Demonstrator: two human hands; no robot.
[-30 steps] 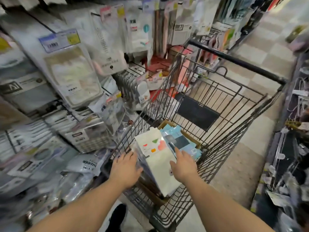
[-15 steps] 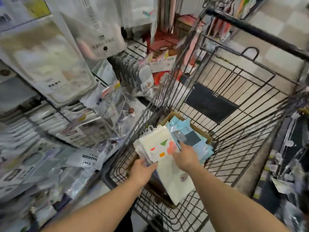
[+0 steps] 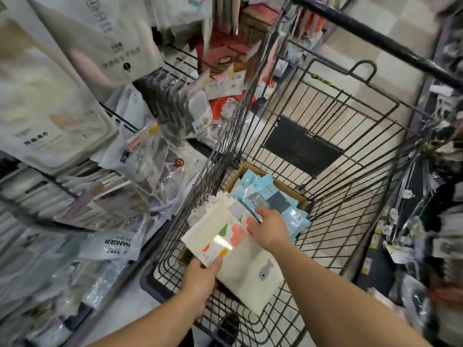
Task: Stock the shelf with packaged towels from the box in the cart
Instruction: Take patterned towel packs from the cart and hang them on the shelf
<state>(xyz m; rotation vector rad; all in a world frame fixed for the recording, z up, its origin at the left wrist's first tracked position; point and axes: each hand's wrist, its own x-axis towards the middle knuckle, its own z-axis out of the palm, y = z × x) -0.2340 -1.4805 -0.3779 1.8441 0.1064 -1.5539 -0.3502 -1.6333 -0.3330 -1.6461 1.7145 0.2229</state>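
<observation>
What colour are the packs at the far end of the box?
Light blue, with a dark grey panel, seen in the head view: the blue packs stand in the cardboard box.

You have a cream towel pack (image 3: 213, 236) with green, coral and orange shapes, pale blue packs (image 3: 263, 184), and a black wire cart (image 3: 325, 116).

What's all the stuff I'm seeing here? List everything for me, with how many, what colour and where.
Cart: one, dark wire, centre and right.
Cardboard box: one, brown, inside the cart.
Cream towel packs: a stack, count unclear, with coloured shapes, held over the box.
Blue towel packs: several, light blue, in the box.
Hanging packaged goods: many, mostly white and clear, shelf on the left.
HANGER pack: one, white, lower left.
Floor: pale checked tiles, beyond the cart.
Left hand: grips the cream stack's near corner.
Right hand: on the stack's far side.
</observation>
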